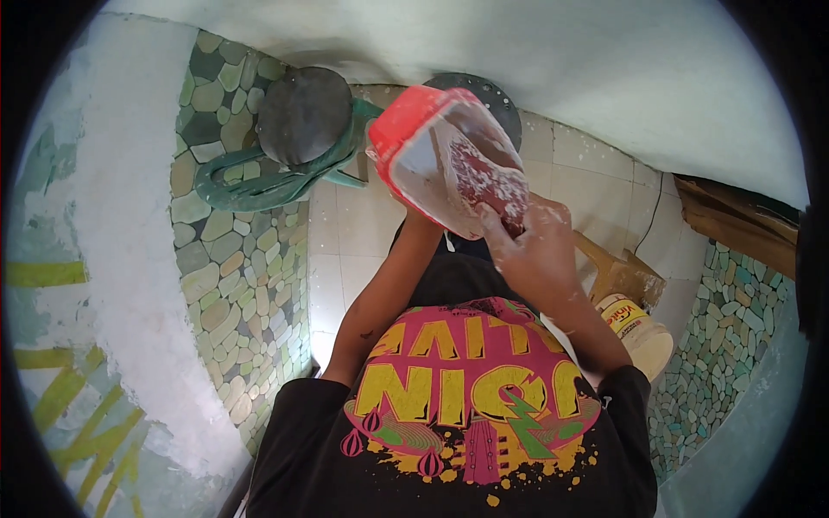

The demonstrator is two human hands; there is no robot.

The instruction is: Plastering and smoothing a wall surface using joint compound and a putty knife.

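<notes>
A red plastic container (401, 121) is tilted in front of my chest, its inside smeared with white paste. My left hand (416, 226) supports it from beneath and behind; most of the fingers are hidden by the container. In my right hand (540, 246) is a dark red flat scraper (484, 177), streaked with white paste. The thumb presses on its near end, and its blade lies inside the container against the paste. White smears mark my right hand and forearm.
A green plastic chair (237, 186) with a dark round disc (304, 116) stands far left. Another dark round top (505, 108) shows behind the container. To the right are a tan plastic stool (623, 281), a pale yellow tub (641, 341) and a brown cardboard box (734, 216). Pebble-patterned walls flank the tiled floor (363, 224).
</notes>
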